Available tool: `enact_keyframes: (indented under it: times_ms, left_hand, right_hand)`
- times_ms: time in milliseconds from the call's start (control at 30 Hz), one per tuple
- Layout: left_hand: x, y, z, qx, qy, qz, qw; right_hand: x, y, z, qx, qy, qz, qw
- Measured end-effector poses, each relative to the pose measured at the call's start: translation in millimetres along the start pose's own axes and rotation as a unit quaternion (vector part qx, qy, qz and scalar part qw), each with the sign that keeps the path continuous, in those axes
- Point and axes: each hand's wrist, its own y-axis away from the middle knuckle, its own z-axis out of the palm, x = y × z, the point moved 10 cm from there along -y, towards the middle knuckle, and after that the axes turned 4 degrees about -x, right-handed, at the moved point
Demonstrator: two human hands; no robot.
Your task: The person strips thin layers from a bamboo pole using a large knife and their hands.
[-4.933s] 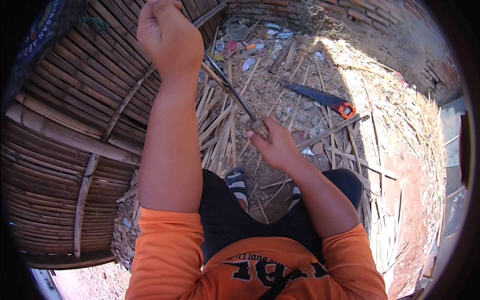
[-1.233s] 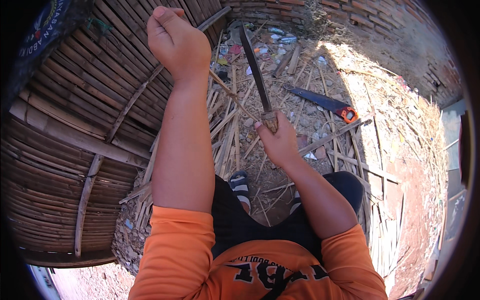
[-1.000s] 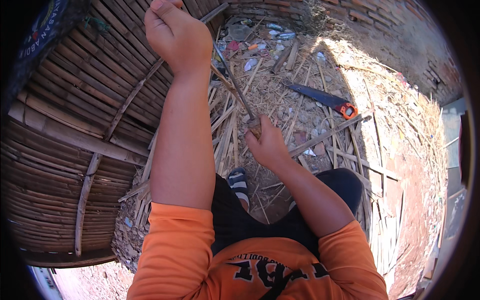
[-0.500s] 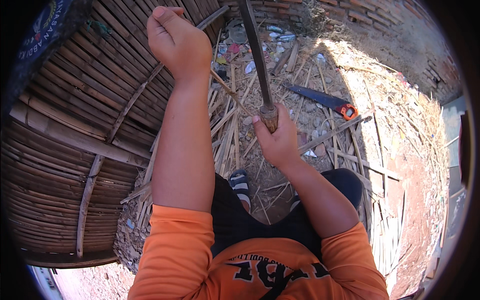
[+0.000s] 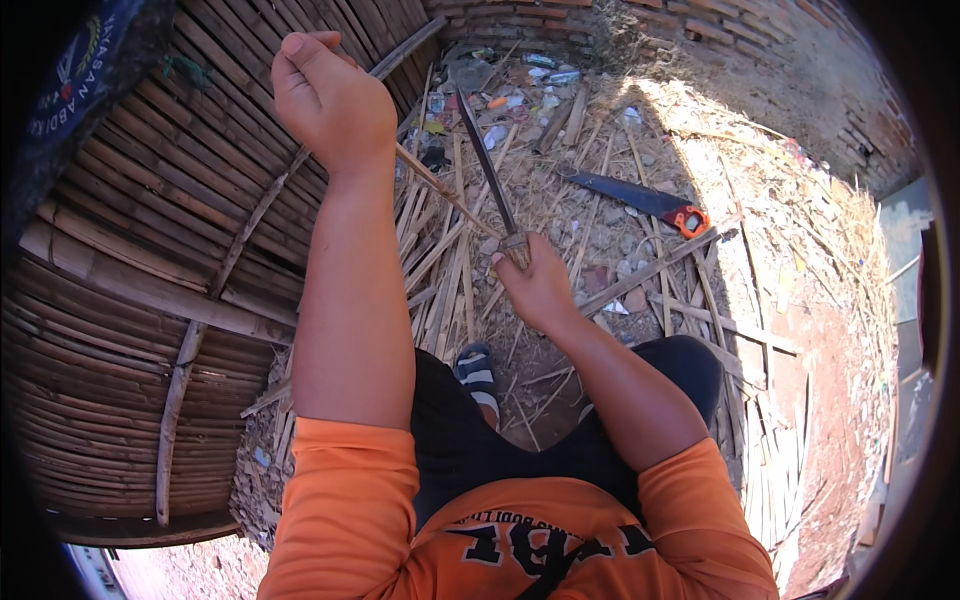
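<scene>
My right hand [image 5: 538, 288] is closed round the wooden handle [image 5: 516, 250] of a machete. Its long dark blade [image 5: 485, 160] points away and slightly left, above the littered ground. My left hand [image 5: 335, 105] is raised at the upper left, in front of the bamboo wall, with its fingers curled and thumb on top. A thin bamboo stick [image 5: 440, 185] comes out from behind my left wrist, in line with that fist, and slants down toward the machete's handle. Its upper part is hidden behind my hand and wrist.
A handsaw [image 5: 630, 195] with an orange handle lies on the ground to the right. Bamboo strips [image 5: 440, 270] and rubbish are strewn about. A slatted bamboo wall [image 5: 110, 280] stands at left, a brick wall [image 5: 720, 30] at the back. My sandalled foot [image 5: 477, 375] is below.
The machete blade has swung down and left, from rising out of the top of the picture to lying lower beside the stick. Both hands shift slightly left in view.
</scene>
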Motion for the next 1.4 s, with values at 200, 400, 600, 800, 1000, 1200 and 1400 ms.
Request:
enact_keyframes:
  times_ms: [200,400,600,800,1000,1200,1400]
  left_hand:
    - [2.6,0.4,-9.4,0.059,-0.077,0.029,0.995]
    - [8.6,-4.4,-15.1,0.089,-0.136,0.045,0.986]
    - [-3.2,0.2,-20.6,0.070,0.004,-0.096,0.993]
    - [-1.7,3.0,-32.8,0.093,-0.004,-0.100,0.991]
    - [6.1,6.5,-28.7,0.139,-0.049,-0.097,0.984]
    - [-0.1,7.0,-20.1,0.006,0.091,-0.117,0.989]
    - [-16.1,11.2,-29.1,-0.184,0.201,-0.150,0.950]
  right_hand:
    - [-33.5,21.5,16.8,0.019,-0.076,-0.093,0.993]
    - [55.8,5.3,60.8,-0.016,0.023,0.016,0.999]
    - [49.0,-6.8,39.5,-0.041,-0.005,0.010,0.999]
    - [-0.2,12.6,22.2,-0.030,-0.055,-0.062,0.996]
    - [-9.1,15.4,23.5,-0.063,-0.059,-0.090,0.992]
    - [6.7,12.7,30.0,-0.090,-0.037,-0.064,0.993]
    - [4.9,11.9,34.2,-0.123,-0.042,-0.080,0.988]
